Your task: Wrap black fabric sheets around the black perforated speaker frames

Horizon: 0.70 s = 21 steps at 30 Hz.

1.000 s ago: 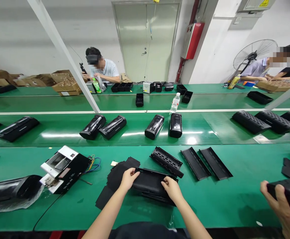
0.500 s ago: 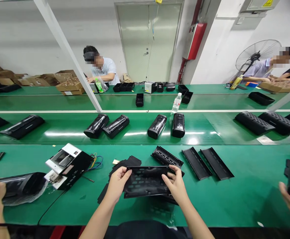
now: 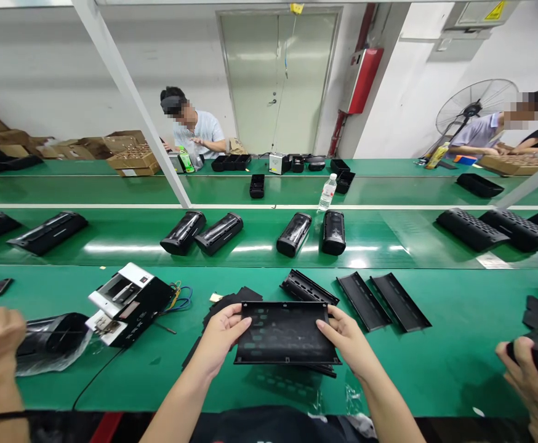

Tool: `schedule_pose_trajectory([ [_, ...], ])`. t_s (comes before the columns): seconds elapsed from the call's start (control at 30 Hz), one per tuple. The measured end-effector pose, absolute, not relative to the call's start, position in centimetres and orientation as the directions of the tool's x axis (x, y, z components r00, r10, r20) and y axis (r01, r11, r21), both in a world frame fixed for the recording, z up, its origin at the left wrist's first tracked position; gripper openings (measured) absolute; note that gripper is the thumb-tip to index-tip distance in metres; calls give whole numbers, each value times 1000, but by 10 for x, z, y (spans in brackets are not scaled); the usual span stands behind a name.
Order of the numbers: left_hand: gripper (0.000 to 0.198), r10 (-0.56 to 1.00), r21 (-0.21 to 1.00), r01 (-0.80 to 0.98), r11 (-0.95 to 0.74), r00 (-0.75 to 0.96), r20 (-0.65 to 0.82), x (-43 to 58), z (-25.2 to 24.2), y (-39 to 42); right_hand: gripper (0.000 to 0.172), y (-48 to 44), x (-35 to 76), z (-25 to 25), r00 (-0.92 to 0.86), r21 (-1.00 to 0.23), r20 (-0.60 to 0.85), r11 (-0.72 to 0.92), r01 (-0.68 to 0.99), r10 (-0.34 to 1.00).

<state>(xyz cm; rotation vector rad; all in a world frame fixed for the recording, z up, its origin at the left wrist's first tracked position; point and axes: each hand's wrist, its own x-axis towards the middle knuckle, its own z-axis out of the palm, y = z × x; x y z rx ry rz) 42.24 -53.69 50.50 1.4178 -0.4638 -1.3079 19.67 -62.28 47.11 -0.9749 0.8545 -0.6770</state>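
Between my two hands is a black plastic cover panel (image 3: 285,335) with rows of slots, its hollow inner side facing me. My left hand (image 3: 220,338) grips its left edge, thumb on the inner face. My right hand (image 3: 345,335) grips the right edge in the same way. Beneath the panel another black part shows only in part on the green bench. Just behind lies a slotted black cover (image 3: 308,287). Two more black panels (image 3: 364,301) rest to the right of it. Flat black sheets (image 3: 232,307) lie partly hidden behind my left hand.
A white and black machine (image 3: 128,301) with wires stands left on the bench. Co-workers' hands (image 3: 534,375) reach in at both sides. Black housings (image 3: 294,235) sit on the conveyor (image 3: 260,253). Beyond are a water bottle (image 3: 328,192) and seated people.
The panel has turned flatter toward me, and my right hand has shifted to its right edge. The co-workers' hands at both sides have moved.
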Motion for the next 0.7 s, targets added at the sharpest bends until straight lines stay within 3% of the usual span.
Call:
schedule_pose_trajectory([
  [0.17, 33, -855, 879, 355, -318, 292, -428, 422, 508, -537, 45, -624, 190, 464, 395, -935, -316, 353, 25, -863],
  [0.33, 37, -857, 880, 380, -285, 310, -411, 423, 513, -537, 56, -625, 188, 465, 350, -917, -353, 395, 56, -868],
  [0.6, 41, -839, 897, 324, -301, 357, -411, 419, 505, -542, 41, -623, 174, 467, 335, -905, -325, 394, 160, -884],
  [0.7, 47, -843, 873, 336, -354, 290, -453, 416, 499, -547, 39, -620, 169, 463, 377, -893, -305, 400, 206, -874],
])
